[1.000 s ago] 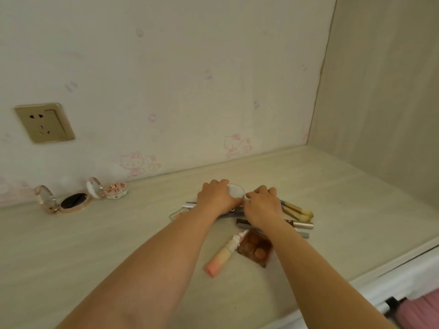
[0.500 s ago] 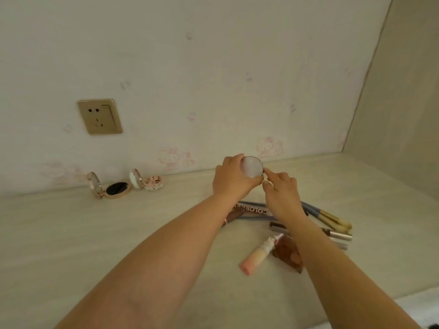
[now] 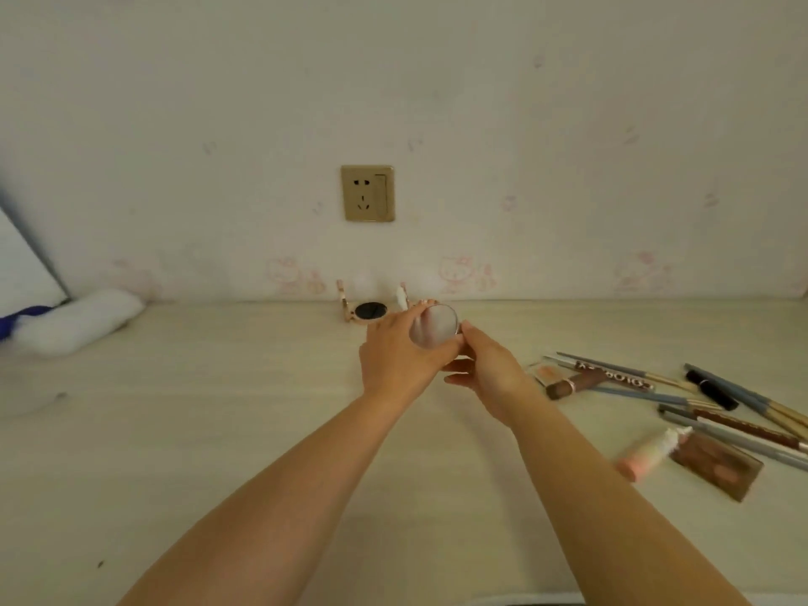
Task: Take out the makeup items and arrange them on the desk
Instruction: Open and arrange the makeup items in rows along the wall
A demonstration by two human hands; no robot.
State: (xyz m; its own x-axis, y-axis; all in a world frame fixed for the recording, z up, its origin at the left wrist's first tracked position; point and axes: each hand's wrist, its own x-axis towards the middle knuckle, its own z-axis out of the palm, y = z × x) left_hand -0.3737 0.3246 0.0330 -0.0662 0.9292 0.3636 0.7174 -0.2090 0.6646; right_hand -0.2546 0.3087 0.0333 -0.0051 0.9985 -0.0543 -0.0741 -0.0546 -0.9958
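Your left hand (image 3: 400,358) and right hand (image 3: 489,371) together grip a round compact (image 3: 434,326) above the worktop (image 3: 218,430), near the open compact (image 3: 369,309) by the wall.

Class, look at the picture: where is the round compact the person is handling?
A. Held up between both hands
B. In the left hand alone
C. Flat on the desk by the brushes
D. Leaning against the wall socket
A: the left hand and right hand together hold the compact above the desk.
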